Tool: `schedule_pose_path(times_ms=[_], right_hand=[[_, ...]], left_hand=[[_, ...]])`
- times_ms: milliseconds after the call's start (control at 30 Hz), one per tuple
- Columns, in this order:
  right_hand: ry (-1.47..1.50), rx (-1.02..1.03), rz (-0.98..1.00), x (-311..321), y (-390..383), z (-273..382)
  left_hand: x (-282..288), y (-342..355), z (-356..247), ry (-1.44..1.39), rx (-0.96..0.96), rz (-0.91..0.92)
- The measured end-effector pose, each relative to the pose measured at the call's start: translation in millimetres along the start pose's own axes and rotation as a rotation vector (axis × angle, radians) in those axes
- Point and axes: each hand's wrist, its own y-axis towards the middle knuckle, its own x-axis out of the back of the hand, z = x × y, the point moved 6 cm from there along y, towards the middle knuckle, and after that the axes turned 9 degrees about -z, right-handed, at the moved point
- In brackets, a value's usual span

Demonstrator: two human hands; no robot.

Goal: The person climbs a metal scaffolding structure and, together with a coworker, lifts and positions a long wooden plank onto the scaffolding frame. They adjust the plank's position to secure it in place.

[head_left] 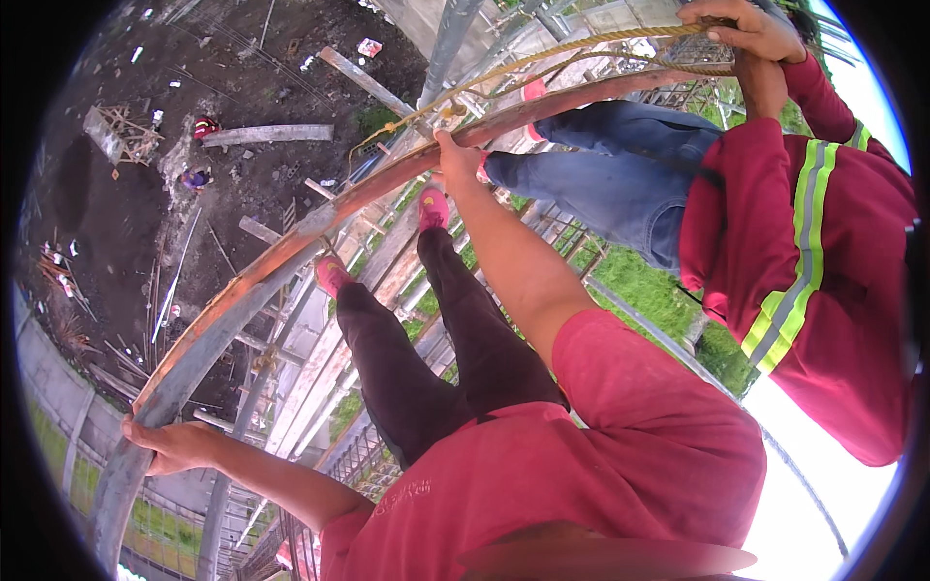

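A long timber beam [291, 247], weathered grey with a reddish-brown side, crosses in front of me from lower left to upper right. My left hand [176, 445] is wrapped round its lower-left stretch. Farther along, my right hand [457, 163] grips the same beam near its middle, with my arm stretched out. Beside the beam's upper part runs a yellowish rope [542, 60]. A co-worker in a dark red jacket with reflective strips [814, 232] stands at my right, holding the rope near the beam's far right end with both hands.
My pink shoes [433, 207] stand on narrow scaffold planks [373, 266] high above the ground. Metal poles [450, 44] and crosspieces surround them. Far below lie dark soil [281, 58], scattered timber, and two people, one beside a long board [271, 135]. A grey wall [73, 426] stands at left.
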Motion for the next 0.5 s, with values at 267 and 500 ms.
schedule_pose_path(times_ms=[267, 500], right_hand=[[0.084, 0.013, 0.022, -3, 3, -6], [0.042, -0.038, 0.096, -3, 5, -4]], left_hand=[[5, -22, 22, 0.242, 0.08, -0.026], [-14, -148, -31, 0.441, 0.375, 0.394]])
